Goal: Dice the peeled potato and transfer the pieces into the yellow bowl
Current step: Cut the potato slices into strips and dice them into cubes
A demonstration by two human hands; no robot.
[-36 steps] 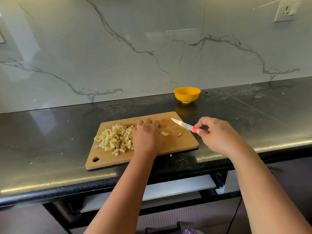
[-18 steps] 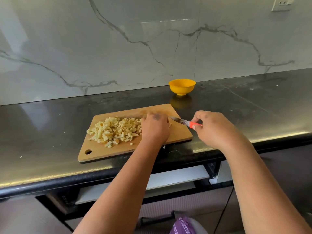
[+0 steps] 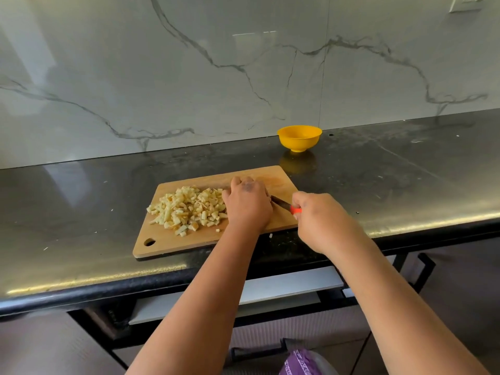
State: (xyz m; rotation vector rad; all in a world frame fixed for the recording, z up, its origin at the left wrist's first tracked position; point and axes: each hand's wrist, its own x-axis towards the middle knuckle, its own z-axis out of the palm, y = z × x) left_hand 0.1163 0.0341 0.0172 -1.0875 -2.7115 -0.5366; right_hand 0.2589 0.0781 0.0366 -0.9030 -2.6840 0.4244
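Left hand [image 3: 247,204] cupped over diced potato [image 3: 186,209]; right hand [image 3: 322,220] gripped the knife [image 3: 281,203], whose blade risked nicking those fingers.

We see a matt wooden board [image 3: 205,242] on a glossy black stone counter [image 3: 81,212], a smooth yellow plastic bowl [image 3: 299,138], and polished veined marble wall [image 3: 162,77] behind.

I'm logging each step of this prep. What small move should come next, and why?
Probably sweep the stray bits leftward with the short orange-handled knife in the right hand into the pile of diced potato. The left hand lies beside that pile on the wooden cutting board, and the yellow bowl looks unfilled.
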